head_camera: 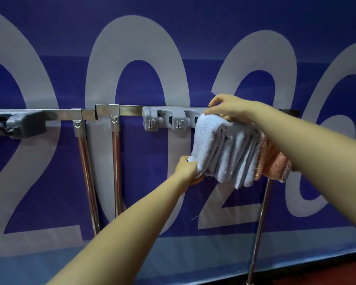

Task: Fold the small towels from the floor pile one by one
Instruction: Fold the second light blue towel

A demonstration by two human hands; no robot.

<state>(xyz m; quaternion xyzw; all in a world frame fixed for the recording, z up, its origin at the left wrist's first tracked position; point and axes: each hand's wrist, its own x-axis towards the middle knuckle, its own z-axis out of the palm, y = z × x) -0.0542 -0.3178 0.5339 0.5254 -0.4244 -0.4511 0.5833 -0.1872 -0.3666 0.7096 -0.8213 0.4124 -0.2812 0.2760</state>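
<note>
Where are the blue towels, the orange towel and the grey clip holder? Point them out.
blue towels (222, 149), head view, middle of the folded stack.
orange towel (275, 163), head view, exposed face.
grey clip holder (173, 120), head view, front.

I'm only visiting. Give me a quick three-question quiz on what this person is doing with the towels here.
1. True or false: the left hand grips the bottom corner of the pale blue towels.
2. What colour is the towel behind the blue ones: A green, B orange-pink, C black?
3. Where does the right hand hold the towels?

Key
1. True.
2. B.
3. At their top edge, level with the metal rail and the grey clip holder on the blue banner.
</note>
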